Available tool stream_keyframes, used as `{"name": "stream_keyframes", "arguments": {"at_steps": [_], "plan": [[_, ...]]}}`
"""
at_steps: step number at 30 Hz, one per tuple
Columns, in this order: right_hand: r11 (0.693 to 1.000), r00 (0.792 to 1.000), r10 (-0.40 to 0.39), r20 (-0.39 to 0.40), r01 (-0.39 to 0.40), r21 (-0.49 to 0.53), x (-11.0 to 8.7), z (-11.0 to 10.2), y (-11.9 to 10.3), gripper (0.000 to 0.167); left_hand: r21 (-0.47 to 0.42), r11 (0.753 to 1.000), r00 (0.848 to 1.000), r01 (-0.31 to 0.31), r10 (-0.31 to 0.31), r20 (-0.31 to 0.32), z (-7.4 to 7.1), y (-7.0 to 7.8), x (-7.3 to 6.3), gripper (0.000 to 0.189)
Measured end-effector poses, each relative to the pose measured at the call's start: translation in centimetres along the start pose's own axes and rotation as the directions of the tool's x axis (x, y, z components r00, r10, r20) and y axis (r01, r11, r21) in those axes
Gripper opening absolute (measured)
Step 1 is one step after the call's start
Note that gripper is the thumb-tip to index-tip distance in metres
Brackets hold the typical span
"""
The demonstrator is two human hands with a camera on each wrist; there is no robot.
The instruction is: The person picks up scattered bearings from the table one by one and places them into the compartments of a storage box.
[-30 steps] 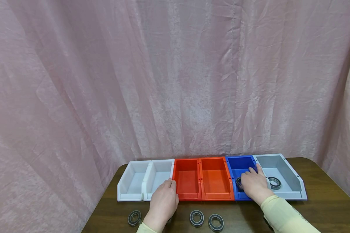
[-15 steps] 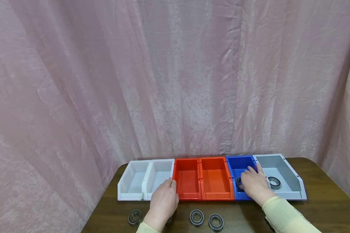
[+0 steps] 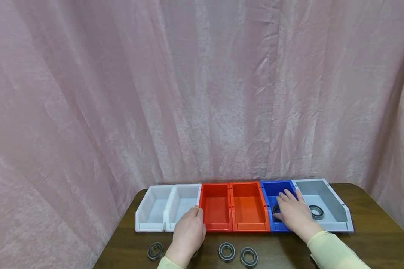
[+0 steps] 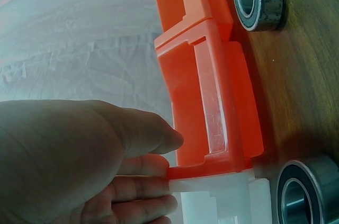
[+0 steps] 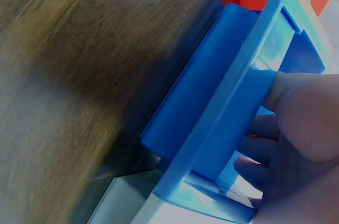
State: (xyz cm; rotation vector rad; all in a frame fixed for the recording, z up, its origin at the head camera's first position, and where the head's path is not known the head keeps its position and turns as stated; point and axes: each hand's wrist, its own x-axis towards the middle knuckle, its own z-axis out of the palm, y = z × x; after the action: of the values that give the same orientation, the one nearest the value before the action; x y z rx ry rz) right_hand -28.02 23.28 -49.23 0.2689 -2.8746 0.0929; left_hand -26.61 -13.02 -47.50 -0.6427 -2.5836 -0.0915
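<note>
My left hand rests at the shared wall of a white bin and a red bin. In the left wrist view its thumb extends over the red bin's side, with the other fingers near the wall. My right hand reaches into the blue bin, fingers spread, the index finger along the wall beside the grey bin. A ball bearing lies in the blue bin by the right thumb, partly covered. The right wrist view shows the fingers behind the bin's front lip.
Another bearing lies in the grey bin. On the wooden table, in front of the row, are bearings at left and centre. One bearing is mostly hidden by the left hand in the head view. Pink curtain hangs behind.
My right hand's fingers have spread and its thumb has come into view beside the bearing in the blue bin. The left hand has stayed in place.
</note>
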Motion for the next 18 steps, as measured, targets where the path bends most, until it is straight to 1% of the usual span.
{"name": "stream_keyframes", "arguments": {"at_steps": [11, 18], "plan": [[0.999, 1.0, -0.001, -0.021, 0.002, 0.045, -1.0, -0.2, 0.1, 0.067, 0.001, 1.0, 1.0, 0.001, -0.001, 0.012, 0.2, -0.1, 0.0, 0.043], [0.998, 0.996, -0.022, -0.081, 0.027, 0.064, -1.9, -0.3, 0.1, 0.068, -0.011, 1.0, 1.0, 0.003, -0.003, 0.002, 0.2, -0.2, 0.1, 0.04]]}}
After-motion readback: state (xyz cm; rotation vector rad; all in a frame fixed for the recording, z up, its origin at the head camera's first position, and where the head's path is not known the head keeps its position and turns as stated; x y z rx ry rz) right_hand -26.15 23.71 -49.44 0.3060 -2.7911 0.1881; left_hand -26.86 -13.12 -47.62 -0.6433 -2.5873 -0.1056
